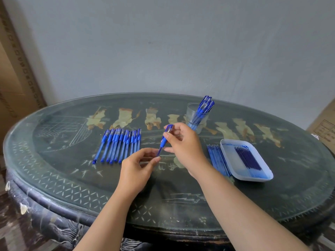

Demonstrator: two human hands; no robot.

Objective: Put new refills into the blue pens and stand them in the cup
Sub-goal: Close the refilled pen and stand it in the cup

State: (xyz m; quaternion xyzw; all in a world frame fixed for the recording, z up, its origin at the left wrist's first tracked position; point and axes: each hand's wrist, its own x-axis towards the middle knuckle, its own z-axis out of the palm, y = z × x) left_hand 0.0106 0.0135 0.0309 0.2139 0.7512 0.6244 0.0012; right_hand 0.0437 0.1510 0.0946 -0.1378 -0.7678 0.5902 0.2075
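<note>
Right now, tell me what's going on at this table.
A person works on one blue pen: the right hand grips its capped upper part, the left hand pinches its lower end. A row of pens lies on the table, some pens stand in the glass cup, and refills lie beside and inside the white tray.

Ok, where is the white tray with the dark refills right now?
In the head view the white tray sits on the right of the table, just right of the loose refills and nearer than the glass cup.
</note>
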